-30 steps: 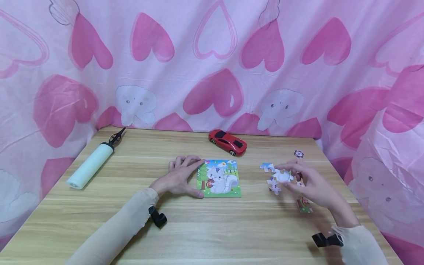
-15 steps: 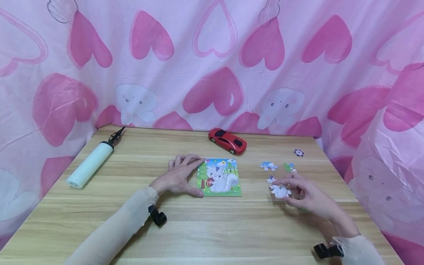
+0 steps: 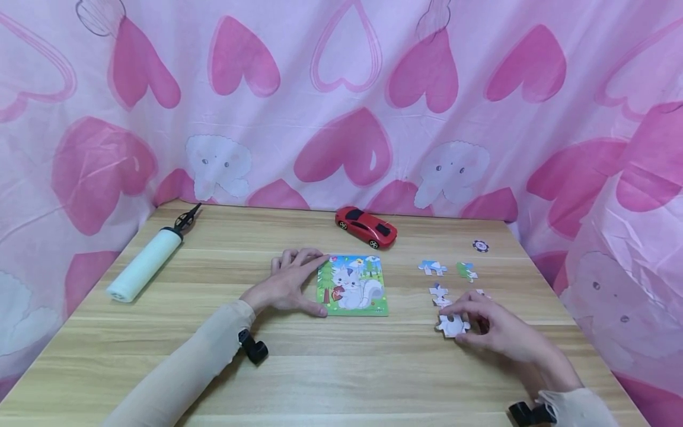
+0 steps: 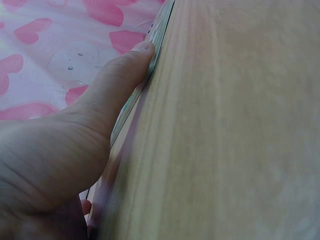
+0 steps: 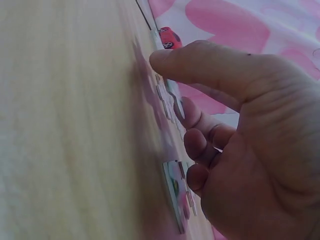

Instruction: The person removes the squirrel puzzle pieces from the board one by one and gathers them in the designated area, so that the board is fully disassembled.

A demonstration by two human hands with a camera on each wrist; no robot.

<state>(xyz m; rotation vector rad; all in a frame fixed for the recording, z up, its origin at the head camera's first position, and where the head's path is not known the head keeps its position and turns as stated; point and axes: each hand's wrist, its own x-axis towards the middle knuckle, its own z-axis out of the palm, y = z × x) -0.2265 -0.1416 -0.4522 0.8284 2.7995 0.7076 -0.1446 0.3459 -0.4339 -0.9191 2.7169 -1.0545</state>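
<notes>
A square picture puzzle (image 3: 354, 287) with a white squirrel on it lies flat at the middle of the table. My left hand (image 3: 288, 286) rests at its left side, thumb at the near corner and a fingertip at the far corner, fingers spread. In the left wrist view the thumb (image 4: 122, 75) touches the puzzle's edge. To the right, my right hand (image 3: 498, 326) pinches a mostly white jigsaw piece (image 3: 452, 327) between thumb and fingers, at or just above the tabletop. Just beyond it lies a white and purple jigsaw piece (image 3: 440, 293).
Farther back lie a blue-sky jigsaw piece (image 3: 432, 267) and a green one (image 3: 466, 270), with a round black-and-white token (image 3: 481, 246) behind. A red toy car (image 3: 366, 228) stands past the puzzle. At left lies a pale green hand pump (image 3: 146, 264). Pink heart-print cloth (image 3: 341, 148) hangs behind.
My right hand has brought the white jigsaw piece toward the near side of the table, uncovering the pieces behind it. My left hand and the picture puzzle stay in place.
</notes>
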